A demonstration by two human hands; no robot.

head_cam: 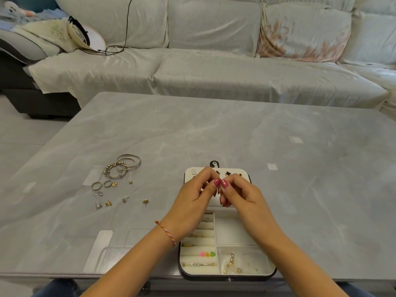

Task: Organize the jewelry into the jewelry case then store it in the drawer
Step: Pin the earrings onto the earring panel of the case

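Observation:
An open white jewelry case (242, 230) with a dark outer shell lies at the table's near edge, its lid panel (192, 179) holding stud earrings. Its ring rolls hold small pieces, among them pink, orange and green ones (207, 254); a gold chain (231, 262) lies in the lower right compartment. My left hand (192, 202) and my right hand (237, 194) meet above the lid, fingertips pinched together on something too small to make out. Loose bangles (124, 166), rings (96, 185) and earrings (145, 201) lie on the table to the left.
The grey glossy table (278, 146) stretches wide behind and to the right. A sofa (214, 67) with a floral pillow (300, 33) stands beyond it; a hat and a cable (85, 37) lie on its left seat. A drawer knob (229, 279) shows below the case.

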